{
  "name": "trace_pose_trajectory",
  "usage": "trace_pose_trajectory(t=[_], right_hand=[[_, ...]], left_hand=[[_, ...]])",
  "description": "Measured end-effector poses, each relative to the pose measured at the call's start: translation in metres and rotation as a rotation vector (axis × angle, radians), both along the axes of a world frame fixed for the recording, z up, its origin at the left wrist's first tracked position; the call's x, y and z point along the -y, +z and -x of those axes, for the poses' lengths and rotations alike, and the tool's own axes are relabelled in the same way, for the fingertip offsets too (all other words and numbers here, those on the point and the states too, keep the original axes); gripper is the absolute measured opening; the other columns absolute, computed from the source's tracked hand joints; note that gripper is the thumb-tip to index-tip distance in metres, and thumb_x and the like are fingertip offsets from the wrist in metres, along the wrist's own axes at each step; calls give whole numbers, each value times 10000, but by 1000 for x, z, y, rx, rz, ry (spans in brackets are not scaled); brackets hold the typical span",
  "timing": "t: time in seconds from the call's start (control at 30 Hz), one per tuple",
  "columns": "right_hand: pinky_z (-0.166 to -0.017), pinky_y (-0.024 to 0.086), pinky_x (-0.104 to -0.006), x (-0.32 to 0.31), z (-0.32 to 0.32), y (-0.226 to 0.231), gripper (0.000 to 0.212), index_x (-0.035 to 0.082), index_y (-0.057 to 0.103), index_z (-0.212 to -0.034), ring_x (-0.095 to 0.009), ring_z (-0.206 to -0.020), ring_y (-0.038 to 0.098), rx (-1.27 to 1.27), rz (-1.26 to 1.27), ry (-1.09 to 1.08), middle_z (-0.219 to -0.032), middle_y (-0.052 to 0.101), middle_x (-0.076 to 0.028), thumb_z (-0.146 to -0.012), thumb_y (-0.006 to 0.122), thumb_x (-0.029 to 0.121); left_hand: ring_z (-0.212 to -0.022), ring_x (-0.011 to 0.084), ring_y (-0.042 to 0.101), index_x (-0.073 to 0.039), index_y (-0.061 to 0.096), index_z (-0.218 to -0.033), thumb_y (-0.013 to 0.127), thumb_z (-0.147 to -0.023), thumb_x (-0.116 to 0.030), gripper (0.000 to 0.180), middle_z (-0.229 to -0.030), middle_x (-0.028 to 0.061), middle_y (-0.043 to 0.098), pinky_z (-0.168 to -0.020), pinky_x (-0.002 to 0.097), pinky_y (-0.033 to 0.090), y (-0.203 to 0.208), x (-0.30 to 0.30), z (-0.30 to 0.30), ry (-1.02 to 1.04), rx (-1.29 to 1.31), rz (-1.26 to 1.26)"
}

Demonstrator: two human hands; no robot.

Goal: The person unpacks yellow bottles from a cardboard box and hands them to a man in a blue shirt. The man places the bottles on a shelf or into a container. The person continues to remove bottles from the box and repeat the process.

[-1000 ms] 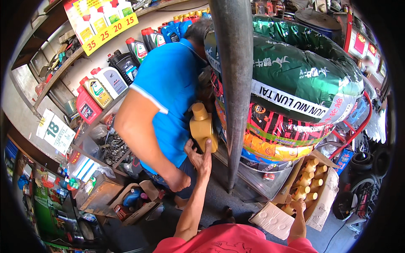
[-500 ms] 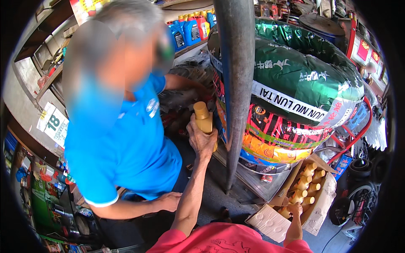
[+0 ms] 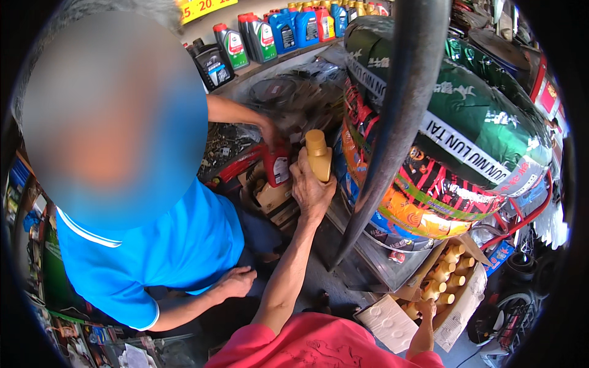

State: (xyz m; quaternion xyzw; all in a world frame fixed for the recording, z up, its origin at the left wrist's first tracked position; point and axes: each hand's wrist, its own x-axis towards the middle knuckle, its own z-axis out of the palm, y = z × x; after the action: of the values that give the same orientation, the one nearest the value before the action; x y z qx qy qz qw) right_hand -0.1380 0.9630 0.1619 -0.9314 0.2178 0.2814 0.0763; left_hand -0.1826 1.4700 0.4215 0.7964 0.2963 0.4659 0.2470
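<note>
My left hand (image 3: 313,189) is wrapped round a gold plastic bottle (image 3: 319,161) with a gold screw cap, held upright in front of me. At the lower right my right hand (image 3: 426,308) reaches into an open cardboard box (image 3: 469,299) of several gold bottles (image 3: 434,289). Its fingers are closed at one bottle near the box's front; the grip is partly hidden. Left of my raised bottle, a co-worker's hand (image 3: 270,136) is at the top of a red bottle (image 3: 277,167) above another cardboard box (image 3: 274,197).
A person in a blue shirt (image 3: 153,257) is close on my left. A slanting metal pole (image 3: 399,129) stands before a stack of wrapped tyres (image 3: 460,147). Several oil bottles (image 3: 264,38) line a shelf behind. A red metal frame (image 3: 521,214) is at the right.
The view has swung left, and the co-worker has leaned over. The co-worker's far hand is now at a red bottle. Both my hands keep their grips.
</note>
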Motion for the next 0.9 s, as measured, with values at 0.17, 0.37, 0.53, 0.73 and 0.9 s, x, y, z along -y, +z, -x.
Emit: trace_pose_trajectory(t=[0.17, 0.37, 0.53, 0.73, 0.9], right_hand=[[-487, 569, -332, 22, -2, -24, 490, -31, 608, -1039, -203, -592, 710, 17, -18, 1, -727, 719, -130, -783, 761, 359], [-490, 554, -337, 24, 2, -28, 381, -37, 636, -968, -230, -523, 685, 34, -28, 32, -683, 704, -138, -816, 641, 313], [-851, 566, -401, 33, 6, -47, 496, -3, 694, -1026, -305, -907, 729, 191, 75, 110, -897, 737, -192, -762, 681, 416], [-724, 603, -397, 9, 5, -37, 491, 7, 654, -1060, -274, -733, 744, 228, -104, 8, -804, 735, -166, -733, 740, 362], [-832, 582, -408, 34, 13, -62, 478, -3, 698, -1016, -308, -908, 734, 330, 89, 38, -978, 736, -207, -742, 724, 388]], left_hand=[[-1070, 479, 546, -124, 293, -1491, 784, -653, -91, 971, -1133, 236, 522, -897, 531, 492, 1, 4, -3, 5, -48, 13], [-997, 469, 572, -116, 310, -1480, 818, -647, -125, 976, -1106, 233, 506, -828, 532, 503, -7, 5, 1, 38, -51, 10], [-1047, 471, 558, -118, 298, -1493, 855, -643, -167, 1018, -1139, 227, 497, -850, 541, 512, -11, 0, -3, 33, -91, -9], [-1058, 499, 555, -115, 270, -1509, 871, -695, -344, 1038, -1191, 250, 485, -851, 569, 484, -19, -13, 3, -22, -67, -183], [-1032, 502, 568, -117, 269, -1507, 864, -683, -300, 1033, -1167, 255, 484, -843, 576, 491, -21, -3, -11, 1, -81, -188]])
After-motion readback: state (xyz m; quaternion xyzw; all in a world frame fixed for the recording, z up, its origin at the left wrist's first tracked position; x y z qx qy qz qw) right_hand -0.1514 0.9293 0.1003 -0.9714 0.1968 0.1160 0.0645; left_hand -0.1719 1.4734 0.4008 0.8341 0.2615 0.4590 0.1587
